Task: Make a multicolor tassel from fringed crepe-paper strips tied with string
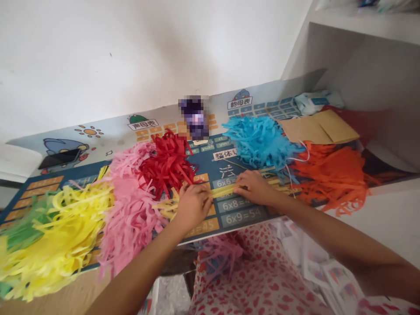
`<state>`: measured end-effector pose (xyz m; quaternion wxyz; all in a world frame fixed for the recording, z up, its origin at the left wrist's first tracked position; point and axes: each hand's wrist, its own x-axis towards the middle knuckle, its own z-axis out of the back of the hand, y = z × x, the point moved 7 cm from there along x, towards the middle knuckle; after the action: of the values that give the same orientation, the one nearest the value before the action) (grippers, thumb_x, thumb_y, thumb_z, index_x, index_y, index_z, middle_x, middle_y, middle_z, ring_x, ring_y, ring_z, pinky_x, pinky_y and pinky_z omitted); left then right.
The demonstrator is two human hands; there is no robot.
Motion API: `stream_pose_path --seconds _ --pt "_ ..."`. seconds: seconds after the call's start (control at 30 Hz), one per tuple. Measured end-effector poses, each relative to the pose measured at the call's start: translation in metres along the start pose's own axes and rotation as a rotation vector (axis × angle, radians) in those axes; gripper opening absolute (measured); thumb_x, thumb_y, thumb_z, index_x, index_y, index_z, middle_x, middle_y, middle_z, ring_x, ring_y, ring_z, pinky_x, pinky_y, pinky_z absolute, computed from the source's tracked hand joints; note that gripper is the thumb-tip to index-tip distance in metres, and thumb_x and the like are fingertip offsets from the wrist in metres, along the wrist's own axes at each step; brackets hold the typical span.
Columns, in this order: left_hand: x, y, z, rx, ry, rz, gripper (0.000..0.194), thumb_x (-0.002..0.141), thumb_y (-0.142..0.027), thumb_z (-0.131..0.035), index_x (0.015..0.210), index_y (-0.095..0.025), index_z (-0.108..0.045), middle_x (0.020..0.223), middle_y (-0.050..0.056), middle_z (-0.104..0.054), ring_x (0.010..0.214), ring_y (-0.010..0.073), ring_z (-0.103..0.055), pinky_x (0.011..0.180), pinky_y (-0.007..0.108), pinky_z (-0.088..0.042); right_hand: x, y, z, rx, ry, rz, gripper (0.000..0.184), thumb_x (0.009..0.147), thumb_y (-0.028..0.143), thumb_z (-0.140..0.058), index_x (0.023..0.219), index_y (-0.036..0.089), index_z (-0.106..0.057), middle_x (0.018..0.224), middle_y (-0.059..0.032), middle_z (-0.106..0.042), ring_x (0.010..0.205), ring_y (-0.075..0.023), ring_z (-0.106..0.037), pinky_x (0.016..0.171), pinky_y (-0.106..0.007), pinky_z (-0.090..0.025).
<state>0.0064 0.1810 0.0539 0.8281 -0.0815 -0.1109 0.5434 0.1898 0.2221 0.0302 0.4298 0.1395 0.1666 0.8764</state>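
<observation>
The left hand (193,208) and right hand (254,188) hold a yellow paper strip (223,191), their fingers (244,183) seemingly closed narrow on it. The strip lies over a printed times-table mat (241,217), with red paper fringe (167,164) and blue paper fringe (260,142) just beyond it.

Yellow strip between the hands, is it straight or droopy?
Straight: the strip runs from the left hand to the right hand without sagging.

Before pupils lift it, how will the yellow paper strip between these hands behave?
The thin yellow paper strip will probably flop without the left hand and right hand holding it. Being narrow, it may tear if yanked.
</observation>
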Motion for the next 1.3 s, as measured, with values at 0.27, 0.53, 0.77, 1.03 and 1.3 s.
stream_pose_path --seconds 0.27,0.53,0.77,1.03,1.3 --pt "0.016 0.005 -0.005 0.038 0.096 0.120 0.027 0.090 -0.030 -0.051 0.074 -0.020 -0.070 0.091 0.005 -0.072 0.093 0.0240 -0.059 0.094 0.048 -0.035 0.014 -0.010 -0.002 -0.028 0.046 -0.183 0.029 0.085 0.037 -0.067 0.063 0.019 -0.065 0.077 0.0004 -0.065 0.080 -0.0159 -0.053 0.070 -0.029 -0.027" --pt "0.024 0.008 -0.011 0.127 0.157 0.129 0.025 0.086 -0.028 -0.052 0.068 -0.019 -0.068 0.085 0.006 -0.070 0.089 0.0250 -0.059 0.086 0.046 -0.037 0.018 -0.011 -0.003 -0.074 0.058 -0.226 0.027 0.083 0.037 -0.068 0.062 0.020 -0.065 0.075 -0.0006 -0.065 0.080 -0.0172 -0.053 0.068 -0.030 -0.026" --pt "0.024 0.005 -0.010 0.189 0.101 0.140 0.016 0.084 -0.027 -0.055 0.073 -0.019 -0.065 0.084 0.006 -0.069 0.089 0.0251 -0.059 0.086 0.046 -0.038 0.017 -0.011 -0.006 -0.078 0.050 -0.239 0.019 0.082 0.036 -0.068 0.073 0.020 -0.063 0.080 -0.0012 -0.066 0.083 -0.0191 -0.054 0.069 -0.030 -0.027" --pt "0.009 -0.023 -0.005 0.335 -0.081 -0.366 0.010 0.090 -0.020 -0.056 0.090 -0.025 -0.065 0.091 0.001 -0.068 0.100 0.0211 -0.054 0.108 0.049 -0.026 0.003 -0.012 0.014 -0.181 -0.135 -0.122 0.009 0.084 0.029 -0.065 0.088 0.020 -0.064 0.093 -0.0044 -0.067 0.091 -0.0231 -0.054 0.079 -0.036 -0.029" --pt "0.012 -0.046 0.000 0.400 -0.046 -0.346 0.018 0.085 -0.029 -0.055 0.082 -0.017 -0.069 0.077 0.008 -0.066 0.091 0.0267 -0.055 0.110 0.058 -0.025 -0.011 0.042 0.007 -0.381 -0.100 0.411 0.011 0.087 0.020 -0.053 0.085 0.017 -0.063 0.088 -0.0058 -0.067 0.093 -0.0217 -0.052 0.098 -0.046 -0.021"
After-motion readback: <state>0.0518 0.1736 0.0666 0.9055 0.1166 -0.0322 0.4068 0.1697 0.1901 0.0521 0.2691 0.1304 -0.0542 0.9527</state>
